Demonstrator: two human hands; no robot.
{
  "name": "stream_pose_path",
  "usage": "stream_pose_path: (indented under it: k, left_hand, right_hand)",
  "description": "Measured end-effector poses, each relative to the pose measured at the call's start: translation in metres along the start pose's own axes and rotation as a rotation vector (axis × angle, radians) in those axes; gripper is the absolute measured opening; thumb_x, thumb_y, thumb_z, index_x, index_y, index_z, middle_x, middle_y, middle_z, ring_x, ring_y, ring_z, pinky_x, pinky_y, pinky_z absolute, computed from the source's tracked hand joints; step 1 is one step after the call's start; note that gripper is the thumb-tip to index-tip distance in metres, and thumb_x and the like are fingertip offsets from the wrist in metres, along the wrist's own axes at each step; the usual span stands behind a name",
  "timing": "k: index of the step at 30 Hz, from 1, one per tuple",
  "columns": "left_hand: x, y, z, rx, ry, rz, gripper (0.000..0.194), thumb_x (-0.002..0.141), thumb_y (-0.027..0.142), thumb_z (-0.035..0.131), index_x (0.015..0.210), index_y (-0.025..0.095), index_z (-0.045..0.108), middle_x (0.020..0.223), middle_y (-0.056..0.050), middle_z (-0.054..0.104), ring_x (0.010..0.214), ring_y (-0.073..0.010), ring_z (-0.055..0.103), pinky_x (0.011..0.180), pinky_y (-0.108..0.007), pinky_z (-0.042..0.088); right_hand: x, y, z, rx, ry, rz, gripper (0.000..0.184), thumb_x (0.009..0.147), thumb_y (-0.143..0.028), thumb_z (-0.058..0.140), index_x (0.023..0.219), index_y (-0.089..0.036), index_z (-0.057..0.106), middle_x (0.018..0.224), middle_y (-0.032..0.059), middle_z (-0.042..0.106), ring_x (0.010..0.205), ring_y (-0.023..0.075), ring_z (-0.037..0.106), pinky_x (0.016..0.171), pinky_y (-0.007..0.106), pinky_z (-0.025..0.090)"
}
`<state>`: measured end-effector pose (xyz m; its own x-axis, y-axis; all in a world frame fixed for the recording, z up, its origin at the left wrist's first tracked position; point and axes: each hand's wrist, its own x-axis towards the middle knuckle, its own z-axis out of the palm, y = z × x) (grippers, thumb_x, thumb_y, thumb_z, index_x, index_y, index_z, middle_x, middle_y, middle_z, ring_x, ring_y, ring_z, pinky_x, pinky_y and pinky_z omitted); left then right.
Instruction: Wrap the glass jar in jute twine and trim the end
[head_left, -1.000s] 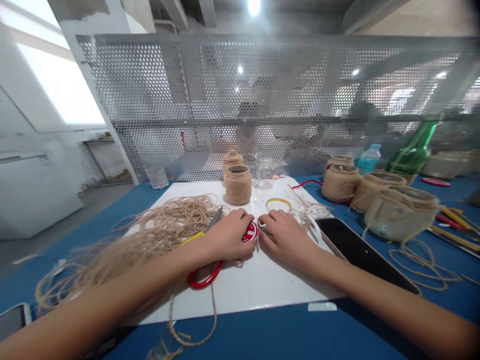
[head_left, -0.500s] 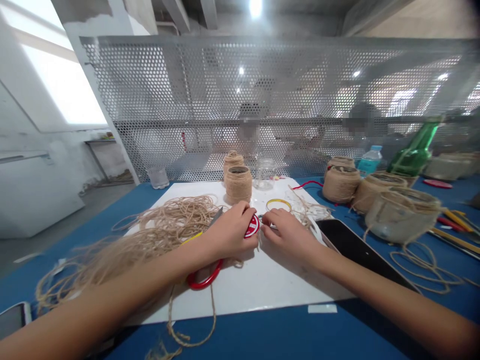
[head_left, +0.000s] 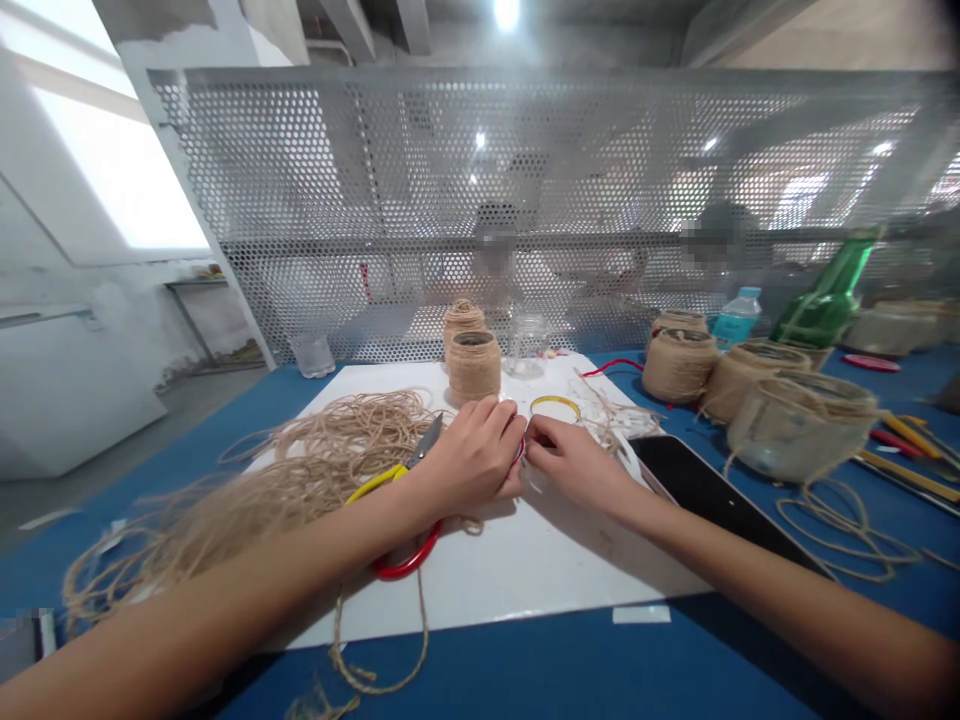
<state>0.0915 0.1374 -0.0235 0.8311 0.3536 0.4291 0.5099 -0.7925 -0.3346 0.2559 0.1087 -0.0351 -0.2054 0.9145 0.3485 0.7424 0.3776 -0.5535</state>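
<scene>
Over the white board (head_left: 480,590) my left hand (head_left: 480,445) is closed around a small red-and-white disc (head_left: 520,449), whose edge alone shows past the fingers. Close beside it, my right hand (head_left: 574,460) has its fingers curled and pinched near the disc; whatever lies between the fingertips is hidden. Under my left wrist rest scissors (head_left: 409,572) with one red and one yellow handle, blades pointing up and away. A loose heap of jute twine (head_left: 360,435) spreads to the left. A twine-wrapped jar (head_left: 475,368) stands behind my hands.
A yellow tape ring (head_left: 555,407) and a clear glass jar (head_left: 528,350) are beyond my hands. A phone (head_left: 712,500) lies by my right forearm. Several twine-wrapped jars (head_left: 679,365), a green bottle (head_left: 829,290) and tools stand right. A perforated metal screen (head_left: 420,200) closes the back.
My left hand has turned over the disc, so its red-and-white face is now mostly hidden. My right fingers have curled in tighter. More of the scissors shows.
</scene>
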Motion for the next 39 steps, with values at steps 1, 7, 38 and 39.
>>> stream_pose_path:
  k: [1, 7, 38, 39]
  left_hand:
    - [0.0, 0.0, 0.0, 0.001, 0.001, 0.0, 0.028, 0.078, 0.022, 0.04, 0.1, 0.008, 0.049, 0.099, -0.014, 0.047, 0.094, -0.0276, 0.042, 0.078, -0.041, 0.04]
    - [-0.002, 0.003, -0.002, -0.015, 0.011, -0.038, 0.027, 0.076, 0.021, 0.041, 0.098, 0.008, 0.05, 0.097, -0.014, 0.047, 0.091, -0.0264, 0.043, 0.076, -0.04, 0.04]
    - [-0.044, -0.016, -0.02, -0.586, 0.045, -0.186, 0.034, 0.078, 0.017, 0.039, 0.112, 0.016, 0.043, 0.109, -0.008, 0.045, 0.101, -0.0186, 0.044, 0.091, -0.035, 0.038]
    - [-0.044, -0.018, -0.02, -0.593, 0.057, -0.192, 0.034, 0.078, 0.017, 0.039, 0.112, 0.016, 0.044, 0.109, -0.008, 0.045, 0.101, -0.0185, 0.044, 0.091, -0.036, 0.038]
  right_hand:
    - [0.0, 0.0, 0.0, 0.007, 0.001, 0.003, 0.013, 0.078, -0.018, 0.04, 0.065, -0.019, 0.04, 0.061, -0.0023, 0.05, 0.057, 0.0113, 0.045, 0.052, 0.022, 0.03]
    - [0.004, 0.003, 0.0, -0.003, -0.004, 0.013, 0.012, 0.076, -0.018, 0.04, 0.065, -0.02, 0.04, 0.06, -0.0032, 0.049, 0.056, 0.0113, 0.045, 0.051, 0.022, 0.031]
    - [-0.012, -0.012, -0.017, -0.423, -0.18, -0.476, 0.018, 0.083, -0.016, 0.043, 0.077, -0.018, 0.061, 0.077, 0.0037, 0.061, 0.084, 0.0181, 0.052, 0.09, 0.044, 0.022]
    - [-0.011, -0.01, -0.018, -0.471, -0.199, -0.487, 0.019, 0.083, -0.016, 0.044, 0.075, -0.018, 0.061, 0.077, 0.0046, 0.061, 0.084, 0.0189, 0.051, 0.089, 0.045, 0.022]
